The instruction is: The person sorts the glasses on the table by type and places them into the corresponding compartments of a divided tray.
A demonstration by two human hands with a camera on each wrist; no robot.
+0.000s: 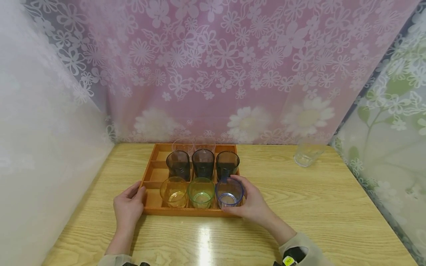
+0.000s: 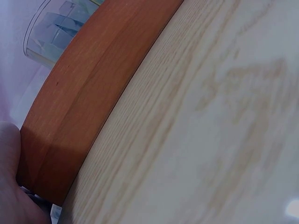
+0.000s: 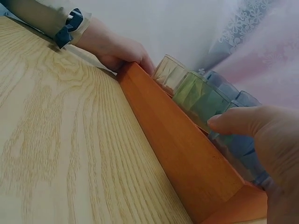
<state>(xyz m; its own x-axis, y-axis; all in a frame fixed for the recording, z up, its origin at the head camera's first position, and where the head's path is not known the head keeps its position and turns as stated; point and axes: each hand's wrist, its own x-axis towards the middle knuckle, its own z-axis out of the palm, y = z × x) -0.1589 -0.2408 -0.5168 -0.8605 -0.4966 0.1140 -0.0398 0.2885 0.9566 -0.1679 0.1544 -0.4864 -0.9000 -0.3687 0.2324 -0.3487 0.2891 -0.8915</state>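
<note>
A wooden tray (image 1: pixel 186 212) with dividers lies on the table. My left hand (image 1: pixel 129 207) grips its left side near the front corner, the thumb over the rim. In the front row stand a yellow glass (image 1: pixel 173 192), a green glass (image 1: pixel 201 194) and a blue glass (image 1: pixel 229 192). My right hand (image 1: pixel 254 203) holds the blue glass in the front right compartment, thumb at its near side and fingers round the far side. In the right wrist view, the thumb (image 3: pixel 229 122) lies against the glass just above the tray's front wall.
Behind the front row stand three dark glasses (image 1: pixel 203 164), with two clear glasses (image 1: pixel 183 146) in the back row. Another clear glass (image 1: pixel 306 155) is on the table (image 1: pixel 316 207) at the back right. A flowered pink curtain (image 1: pixel 226 74) hangs behind the table.
</note>
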